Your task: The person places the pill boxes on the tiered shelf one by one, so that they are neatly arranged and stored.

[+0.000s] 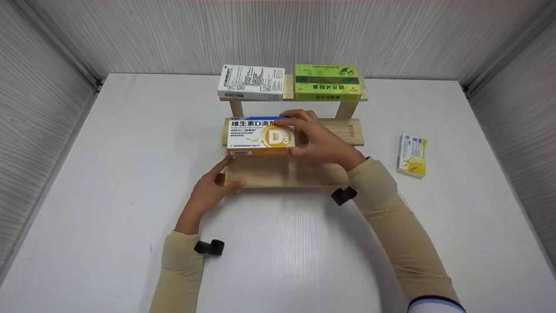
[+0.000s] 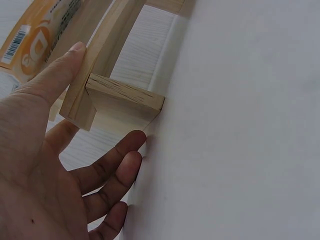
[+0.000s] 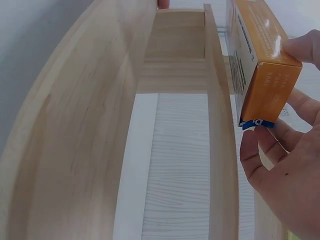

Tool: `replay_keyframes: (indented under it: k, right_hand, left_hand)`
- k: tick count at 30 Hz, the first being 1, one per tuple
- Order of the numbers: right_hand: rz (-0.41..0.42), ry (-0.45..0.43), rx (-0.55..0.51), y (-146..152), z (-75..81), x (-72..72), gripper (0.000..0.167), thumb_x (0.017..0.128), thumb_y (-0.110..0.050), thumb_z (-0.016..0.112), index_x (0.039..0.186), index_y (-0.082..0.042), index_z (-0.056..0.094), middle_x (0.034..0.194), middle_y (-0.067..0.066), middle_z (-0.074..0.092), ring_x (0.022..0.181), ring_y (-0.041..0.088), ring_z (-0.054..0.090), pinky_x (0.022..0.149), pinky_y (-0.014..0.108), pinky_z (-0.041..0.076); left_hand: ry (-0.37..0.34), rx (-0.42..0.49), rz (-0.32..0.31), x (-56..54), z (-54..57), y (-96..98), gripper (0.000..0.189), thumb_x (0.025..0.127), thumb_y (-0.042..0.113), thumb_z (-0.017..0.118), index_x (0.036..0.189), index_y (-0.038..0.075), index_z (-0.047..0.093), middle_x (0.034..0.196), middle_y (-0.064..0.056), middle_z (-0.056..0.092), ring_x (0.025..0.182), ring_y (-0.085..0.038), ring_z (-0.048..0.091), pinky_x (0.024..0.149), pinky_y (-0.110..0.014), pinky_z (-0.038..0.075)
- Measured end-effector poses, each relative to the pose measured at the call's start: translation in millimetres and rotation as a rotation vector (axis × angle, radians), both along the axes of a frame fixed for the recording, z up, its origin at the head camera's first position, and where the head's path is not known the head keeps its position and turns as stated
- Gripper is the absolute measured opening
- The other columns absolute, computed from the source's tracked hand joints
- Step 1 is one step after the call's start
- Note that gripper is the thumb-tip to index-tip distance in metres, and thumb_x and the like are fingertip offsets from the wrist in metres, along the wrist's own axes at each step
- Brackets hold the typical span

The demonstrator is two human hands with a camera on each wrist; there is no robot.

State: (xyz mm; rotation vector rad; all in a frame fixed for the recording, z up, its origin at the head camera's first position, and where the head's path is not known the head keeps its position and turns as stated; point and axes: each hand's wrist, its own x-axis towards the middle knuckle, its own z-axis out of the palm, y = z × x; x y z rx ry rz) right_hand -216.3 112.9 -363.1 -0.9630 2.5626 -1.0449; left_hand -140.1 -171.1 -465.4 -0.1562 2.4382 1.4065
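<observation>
My right hand (image 1: 319, 141) holds an orange and white vitamin D3 box (image 1: 256, 135) by its right end, thumb at the lower edge and fingers over the top. In the head view the box overlaps the left half of the middle tier of a wooden stepped rack (image 1: 265, 171). From the right wrist view, the box's orange side (image 3: 270, 85) and blue flap are visible near the fingertips. My left hand (image 1: 208, 191) grips the left end of the rack's lowest tier. In the left wrist view its thumb (image 2: 67, 65) lies against the wooden board (image 2: 92, 65), with the index finger partly hidden behind.
A white printed medicine box (image 1: 252, 81) and a green medicine box (image 1: 328, 82) lie on the rack's top tier. To the right, a small yellow and white box (image 1: 412, 155) lies on the white table (image 1: 278, 261). Grey wood-grain walls (image 1: 278, 34) enclose the table's back and sides.
</observation>
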Motion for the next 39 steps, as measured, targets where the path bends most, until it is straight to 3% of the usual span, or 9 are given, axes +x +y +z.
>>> replay_keyframes:
  k: [10,21,25,31,37,39]
  right_hand:
    - [-0.019,-0.018,0.006,-21.4,-6.2,-9.5,0.063,0.083,-0.018,0.067,0.143,-0.022,0.048,0.153,0.007,0.033,0.135,0.025,0.027,0.11,0.044,0.027]
    - [-0.027,-0.048,-0.009,-26.0,-9.4,-13.5,0.063,0.086,-0.021,0.065,0.146,-0.022,0.045,0.156,0.009,0.024,0.135,0.028,0.023,0.11,0.046,0.025]
    - [-0.058,-0.067,-0.06,-23.7,-12.1,-9.1,0.063,0.088,-0.025,0.069,0.146,-0.024,0.045,0.155,0.009,0.02,0.134,0.026,0.024,0.109,0.043,0.027]
    - [-0.11,-0.054,-0.222,-10.3,-13.0,2.9,0.057,0.088,-0.022,0.072,0.141,-0.017,0.051,0.149,0.008,0.026,0.116,0.021,0.038,0.085,0.03,0.037]
    - [-0.131,0.024,-0.227,20.6,-4.7,13.1,0.052,0.088,-0.014,0.071,0.137,-0.01,0.053,0.141,0.011,0.04,0.128,0.025,0.04,0.097,0.042,0.038]
    - [-0.13,0.048,-0.204,33.8,-1.4,17.1,0.053,0.088,-0.014,0.071,0.137,-0.01,0.053,0.14,0.012,0.042,0.125,0.028,0.042,0.094,0.046,0.038]
  left_hand:
    - [0.028,-0.01,-0.018,0.7,-0.6,-1.0,0.088,0.077,0.058,0.073,0.151,0.041,0.028,0.127,-0.016,0.059,0.111,-0.025,0.054,0.097,-0.042,0.04]
    - [0.035,-0.033,-0.021,-0.8,0.6,-0.4,0.089,0.078,0.058,0.072,0.152,0.036,0.027,0.126,-0.016,0.058,0.112,-0.025,0.051,0.096,-0.04,0.04]
    - [0.024,-0.039,-0.022,-0.1,-0.2,-0.8,0.089,0.078,0.059,0.072,0.152,0.037,0.027,0.129,-0.016,0.055,0.116,-0.027,0.05,0.098,-0.042,0.041]
    - [0.021,-0.041,-0.021,0.2,-0.5,-0.7,0.089,0.078,0.059,0.072,0.151,0.04,0.026,0.128,-0.017,0.055,0.114,-0.028,0.05,0.097,-0.043,0.04]
    - [0.016,-0.036,-0.019,-0.5,-0.7,-0.6,0.091,0.076,0.061,0.072,0.151,0.04,0.026,0.132,-0.016,0.054,0.118,-0.028,0.05,0.1,-0.045,0.04]
    - [0.013,-0.033,-0.021,-0.8,-1.4,-0.6,0.091,0.076,0.062,0.072,0.151,0.041,0.026,0.133,-0.016,0.053,0.119,-0.028,0.049,0.1,-0.044,0.04]
